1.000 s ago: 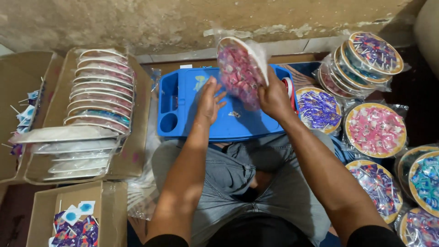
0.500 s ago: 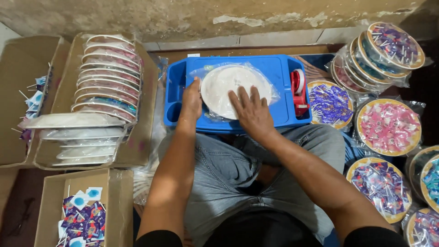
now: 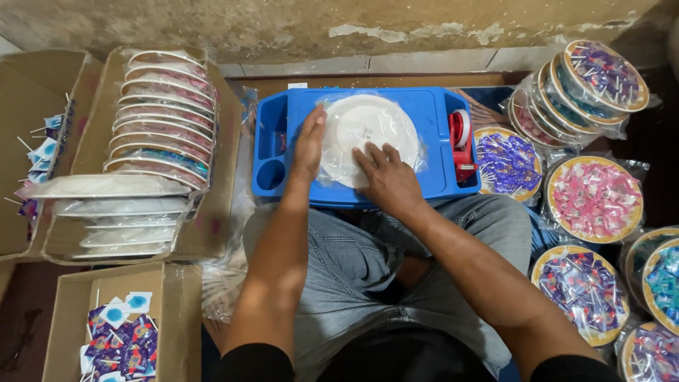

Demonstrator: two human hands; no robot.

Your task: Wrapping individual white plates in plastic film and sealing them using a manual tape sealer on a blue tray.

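Both hands lie flat, neither clamped on anything. The right hand (image 3: 387,177) has its fingers spread and its palm pressing the near right part of a white plate (image 3: 368,134). The plate lies face down, wrapped in clear plastic. The left hand (image 3: 310,145) lies with straight fingers along the plate's left edge, fingertips pointing far, pinning the wrap there. So the plate sits between the two hands, touching both: it lies to the right of the left hand, and to the far left of the right hand. Being round, it has no long axis; what counts is that the left hand holds the edge while the right covers more of the disc.

The plate rests on a blue tray (image 3: 431,113) across the person's lap, roughly at its middle. The tray's small compartments are to the left, just beyond the left hand. A red tape dispenser (image 3: 461,145) stands at the tray's right edge, near the right hand but apart from it.

Farther out, on the right, lie round wrapped plates of colourful sweets (image 3: 594,198), some stacked at the far right. On the left, a cardboard box (image 3: 212,233) holds a row of wrapped plates on edge, with more lying flat at its near end. A smaller box (image 3: 170,318) of printed packets sits near left.
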